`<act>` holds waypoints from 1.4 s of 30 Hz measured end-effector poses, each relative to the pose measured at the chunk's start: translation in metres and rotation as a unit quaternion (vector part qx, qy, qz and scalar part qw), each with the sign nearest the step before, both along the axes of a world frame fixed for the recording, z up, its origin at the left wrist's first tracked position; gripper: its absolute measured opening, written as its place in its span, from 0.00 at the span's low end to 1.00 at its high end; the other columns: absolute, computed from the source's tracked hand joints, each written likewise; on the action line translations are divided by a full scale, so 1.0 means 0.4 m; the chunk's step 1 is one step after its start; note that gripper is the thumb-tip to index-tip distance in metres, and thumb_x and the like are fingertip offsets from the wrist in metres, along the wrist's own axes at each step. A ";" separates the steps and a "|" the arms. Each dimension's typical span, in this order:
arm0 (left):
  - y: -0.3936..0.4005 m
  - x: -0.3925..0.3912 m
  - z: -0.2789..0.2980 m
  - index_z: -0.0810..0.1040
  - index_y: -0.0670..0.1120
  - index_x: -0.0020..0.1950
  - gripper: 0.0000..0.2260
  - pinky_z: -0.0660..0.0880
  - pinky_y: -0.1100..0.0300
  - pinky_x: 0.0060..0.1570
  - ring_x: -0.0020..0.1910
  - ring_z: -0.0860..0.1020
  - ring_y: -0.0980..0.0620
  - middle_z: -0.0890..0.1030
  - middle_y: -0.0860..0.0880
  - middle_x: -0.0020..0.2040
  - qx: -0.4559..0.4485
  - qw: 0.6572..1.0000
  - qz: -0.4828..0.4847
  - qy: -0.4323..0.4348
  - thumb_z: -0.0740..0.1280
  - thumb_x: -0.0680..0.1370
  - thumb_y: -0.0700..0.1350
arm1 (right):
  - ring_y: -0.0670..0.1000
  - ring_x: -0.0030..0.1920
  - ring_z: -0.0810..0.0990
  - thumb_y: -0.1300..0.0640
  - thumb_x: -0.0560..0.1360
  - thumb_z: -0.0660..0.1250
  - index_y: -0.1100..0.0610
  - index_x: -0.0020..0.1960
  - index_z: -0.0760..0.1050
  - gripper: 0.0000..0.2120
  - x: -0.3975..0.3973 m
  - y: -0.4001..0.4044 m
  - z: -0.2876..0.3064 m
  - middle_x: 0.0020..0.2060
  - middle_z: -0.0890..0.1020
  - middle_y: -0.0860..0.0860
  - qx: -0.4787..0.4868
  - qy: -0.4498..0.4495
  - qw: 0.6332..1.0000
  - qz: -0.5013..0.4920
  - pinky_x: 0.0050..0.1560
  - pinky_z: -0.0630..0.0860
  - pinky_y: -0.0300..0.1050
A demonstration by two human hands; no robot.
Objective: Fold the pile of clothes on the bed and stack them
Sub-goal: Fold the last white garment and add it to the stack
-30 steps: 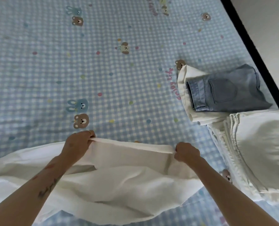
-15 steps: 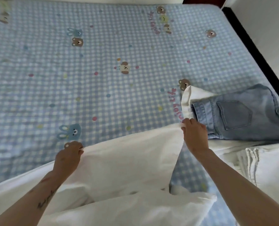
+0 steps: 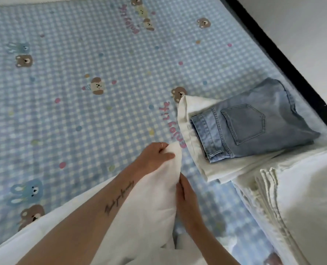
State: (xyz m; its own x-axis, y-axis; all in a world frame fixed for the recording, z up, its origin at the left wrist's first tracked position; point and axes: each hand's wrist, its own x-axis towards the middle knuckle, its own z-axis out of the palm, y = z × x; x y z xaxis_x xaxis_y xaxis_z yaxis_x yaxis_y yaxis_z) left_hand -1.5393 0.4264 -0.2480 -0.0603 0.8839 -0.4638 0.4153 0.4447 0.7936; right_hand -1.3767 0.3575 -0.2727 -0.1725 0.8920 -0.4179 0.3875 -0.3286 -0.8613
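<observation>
Here, near centre of the bed, left hand pinched the white garment's top and right hand gripped its right edge; best to match edges, smooth flat, then stack on the jeans pile at right.

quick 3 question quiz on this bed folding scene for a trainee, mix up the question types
1. True or false: the folded light blue denim jeans lie on top of a folded white garment.
2. Which hand pinches the top corner of the white cloth being folded? A) left hand B) right hand C) neither
3. Fill in: the blue gingham bedsheet is printed with cartoon rabbits and ____.

Key: 1 true; 2 A; 3 bears
</observation>
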 end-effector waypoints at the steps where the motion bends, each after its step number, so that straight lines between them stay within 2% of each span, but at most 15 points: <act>1: 0.011 -0.013 0.021 0.78 0.49 0.42 0.03 0.67 0.65 0.35 0.34 0.74 0.57 0.76 0.58 0.33 0.013 1.000 -0.010 -0.021 0.69 0.75 0.44 | 0.41 0.57 0.77 0.59 0.82 0.55 0.47 0.62 0.74 0.15 -0.004 0.012 0.005 0.57 0.80 0.43 -0.039 0.050 0.998 -0.021 0.57 0.74 0.36; 4: -0.002 -0.071 0.106 0.80 0.48 0.43 0.04 0.74 0.64 0.39 0.38 0.79 0.54 0.81 0.55 0.37 -0.004 0.979 -0.045 -0.198 0.67 0.76 0.42 | 0.36 0.50 0.80 0.48 0.81 0.55 0.42 0.50 0.81 0.16 -0.010 0.057 0.015 0.50 0.84 0.39 -0.200 0.199 0.959 -0.036 0.45 0.75 0.29; 7: -0.025 -0.124 0.187 0.82 0.45 0.47 0.05 0.79 0.58 0.42 0.43 0.83 0.50 0.84 0.46 0.44 -0.055 0.920 -0.037 -0.385 0.68 0.74 0.40 | 0.34 0.48 0.81 0.34 0.73 0.51 0.39 0.46 0.82 0.22 -0.022 0.073 0.018 0.46 0.84 0.37 -0.310 0.254 0.916 0.022 0.44 0.75 0.28; 11: -0.013 -0.145 0.240 0.82 0.44 0.46 0.08 0.80 0.59 0.39 0.42 0.83 0.50 0.84 0.46 0.43 -0.050 0.926 0.004 -0.373 0.64 0.74 0.39 | 0.48 0.63 0.76 0.30 0.72 0.56 0.42 0.60 0.78 0.25 -0.001 0.074 0.026 0.62 0.79 0.50 -0.355 0.295 0.886 0.033 0.60 0.76 0.44; 13: -0.004 -0.144 0.249 0.82 0.43 0.46 0.09 0.80 0.58 0.39 0.41 0.83 0.50 0.84 0.45 0.42 -0.051 0.934 0.022 -0.354 0.62 0.73 0.39 | 0.53 0.65 0.75 0.28 0.69 0.58 0.49 0.66 0.73 0.34 0.048 0.076 0.010 0.64 0.77 0.53 -0.334 0.306 0.891 0.003 0.67 0.70 0.50; 16: 0.004 -0.134 0.259 0.84 0.45 0.44 0.05 0.80 0.58 0.39 0.41 0.83 0.50 0.84 0.46 0.42 -0.084 0.926 -0.014 -0.367 0.69 0.72 0.44 | 0.48 0.51 0.81 0.27 0.69 0.51 0.49 0.67 0.71 0.37 0.081 0.058 -0.040 0.52 0.83 0.48 -0.377 0.301 0.876 -0.002 0.57 0.73 0.46; 18: 0.004 -0.132 0.268 0.83 0.44 0.44 0.12 0.80 0.58 0.39 0.40 0.83 0.49 0.84 0.46 0.42 -0.116 0.916 -0.048 -0.381 0.78 0.65 0.48 | 0.47 0.41 0.79 0.27 0.70 0.47 0.50 0.63 0.74 0.37 0.063 0.024 -0.057 0.42 0.81 0.48 -0.417 0.314 0.853 0.015 0.46 0.72 0.43; 20: 0.003 -0.125 0.274 0.83 0.44 0.45 0.12 0.80 0.58 0.38 0.40 0.83 0.49 0.84 0.46 0.41 -0.138 0.913 -0.062 -0.379 0.78 0.65 0.47 | 0.48 0.52 0.81 0.29 0.74 0.48 0.49 0.64 0.75 0.33 0.032 0.000 -0.064 0.52 0.82 0.47 -0.408 0.339 0.848 0.009 0.52 0.74 0.44; 22: 0.010 -0.118 0.272 0.83 0.44 0.46 0.07 0.80 0.58 0.39 0.41 0.83 0.49 0.84 0.45 0.43 -0.134 0.927 -0.045 -0.347 0.72 0.71 0.44 | 0.51 0.60 0.79 0.38 0.76 0.59 0.53 0.64 0.76 0.25 0.022 0.003 -0.053 0.59 0.81 0.52 -0.379 0.370 0.847 -0.052 0.55 0.77 0.45; 25: 0.039 -0.112 0.247 0.79 0.40 0.53 0.09 0.80 0.57 0.40 0.43 0.83 0.47 0.83 0.43 0.46 -0.097 0.960 0.036 -0.259 0.63 0.76 0.40 | 0.55 0.50 0.83 0.53 0.71 0.71 0.61 0.58 0.78 0.19 0.068 0.012 -0.037 0.51 0.84 0.58 -0.273 0.350 0.877 -0.184 0.45 0.80 0.47; 29: 0.078 -0.099 0.171 0.80 0.45 0.44 0.06 0.73 0.61 0.39 0.36 0.77 0.51 0.80 0.47 0.38 -0.005 0.992 0.122 -0.010 0.66 0.77 0.37 | 0.53 0.43 0.83 0.58 0.72 0.72 0.54 0.50 0.78 0.08 0.166 -0.001 0.011 0.42 0.84 0.51 -0.124 0.130 0.954 -0.241 0.44 0.79 0.46; 32: 0.112 -0.073 0.103 0.78 0.48 0.39 0.07 0.67 0.62 0.36 0.34 0.73 0.54 0.77 0.52 0.33 0.025 0.989 0.095 0.110 0.67 0.75 0.38 | 0.42 0.33 0.76 0.57 0.70 0.73 0.48 0.39 0.75 0.08 0.230 -0.022 0.062 0.34 0.80 0.45 0.005 -0.008 0.973 -0.230 0.32 0.70 0.30; 35: 0.145 -0.034 0.028 0.77 0.50 0.39 0.07 0.66 0.63 0.35 0.35 0.73 0.54 0.76 0.55 0.32 0.047 0.984 0.057 0.161 0.67 0.74 0.39 | 0.40 0.34 0.76 0.56 0.69 0.74 0.47 0.37 0.74 0.09 0.265 -0.024 0.069 0.34 0.80 0.41 0.087 -0.077 0.968 -0.224 0.30 0.68 0.27; 39: 0.158 0.022 -0.077 0.77 0.46 0.44 0.00 0.68 0.58 0.40 0.48 0.77 0.45 0.78 0.48 0.42 0.002 0.971 0.004 0.238 0.66 0.74 0.41 | 0.51 0.39 0.77 0.60 0.72 0.71 0.53 0.40 0.71 0.09 0.298 0.035 0.012 0.33 0.78 0.47 0.044 -0.170 0.972 -0.155 0.38 0.72 0.41; 42: 0.115 0.052 -0.088 0.71 0.45 0.64 0.18 0.68 0.51 0.59 0.62 0.70 0.43 0.73 0.43 0.61 -0.027 0.924 -0.088 0.372 0.67 0.75 0.44 | 0.57 0.54 0.74 0.61 0.71 0.72 0.58 0.53 0.73 0.13 0.309 0.033 0.016 0.51 0.76 0.53 0.075 -0.297 0.952 -0.018 0.51 0.72 0.51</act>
